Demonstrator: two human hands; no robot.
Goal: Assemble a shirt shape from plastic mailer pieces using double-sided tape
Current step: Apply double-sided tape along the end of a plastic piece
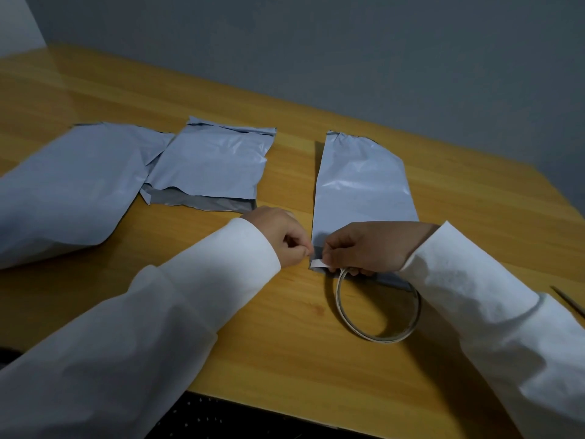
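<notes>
- Right hand [364, 245] fingers are pinching the tape strip [318, 264] at the mailer piece [361, 185] near edge
- Left hand [281, 236] fingers are clenching beside it, bare counter [285, 327] lying below

A wooden desk [285, 359] is lying under a grey wall [348, 58], a thin dark rod-like thing [568, 301], too cut off to identify, is resting at its right edge, and a dark speckled surface [221, 419] is showing below its near edge.
</notes>
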